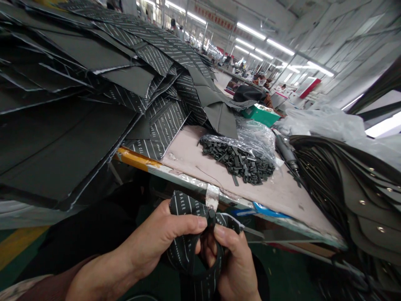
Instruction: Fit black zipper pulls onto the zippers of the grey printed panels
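My left hand (pixel 175 230) pinches a dark printed fabric strip (pixel 181 251) with white lines and lettering, thumb on top. On the other side, my right hand (pixel 233 255) grips the same strip between thumb and fingers. A small dark piece (pixel 212 216) stands up between the two thumbs. The fabric bends into a loop below the fingers, over my lap. Beyond the hands, a heap of small black parts (pixel 241 161) spills from a clear plastic bag (pixel 255 133) on the table (pixel 188 146).
Large stacks of dark fabric panels (pixel 78 138) cover the left. A grey tool (pixel 286 152) lies right of the bag, beside hanging dark pieces with metal studs (pixel 354 184). A green box (pixel 261 115) is farther back. White tape (pixel 212 196) wraps the table edge.
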A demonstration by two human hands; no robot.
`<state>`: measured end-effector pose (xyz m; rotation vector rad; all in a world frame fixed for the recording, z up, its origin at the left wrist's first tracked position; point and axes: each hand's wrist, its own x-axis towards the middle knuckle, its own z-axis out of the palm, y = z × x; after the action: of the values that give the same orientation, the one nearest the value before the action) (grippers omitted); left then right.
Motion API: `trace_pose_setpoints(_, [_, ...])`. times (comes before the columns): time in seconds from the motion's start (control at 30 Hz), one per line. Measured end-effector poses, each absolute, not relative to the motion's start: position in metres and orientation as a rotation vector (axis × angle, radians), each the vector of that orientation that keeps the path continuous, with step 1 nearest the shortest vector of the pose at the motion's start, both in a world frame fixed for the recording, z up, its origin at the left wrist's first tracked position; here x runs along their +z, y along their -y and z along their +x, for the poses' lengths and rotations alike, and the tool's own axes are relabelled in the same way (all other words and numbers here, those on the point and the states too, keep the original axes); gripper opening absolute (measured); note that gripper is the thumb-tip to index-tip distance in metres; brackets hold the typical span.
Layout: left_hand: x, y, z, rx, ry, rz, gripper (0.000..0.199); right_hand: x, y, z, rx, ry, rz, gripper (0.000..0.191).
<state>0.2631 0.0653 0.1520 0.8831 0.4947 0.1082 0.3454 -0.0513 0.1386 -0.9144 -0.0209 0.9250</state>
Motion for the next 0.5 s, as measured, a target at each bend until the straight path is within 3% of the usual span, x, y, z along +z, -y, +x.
trace_pose_setpoints(0.5, [0.1563,-0.0612,0.2667,0.196,-0.41,0.835,0.02,0.1381,0.0481,0.3488,0.928,0.097,-0.902,0.011])
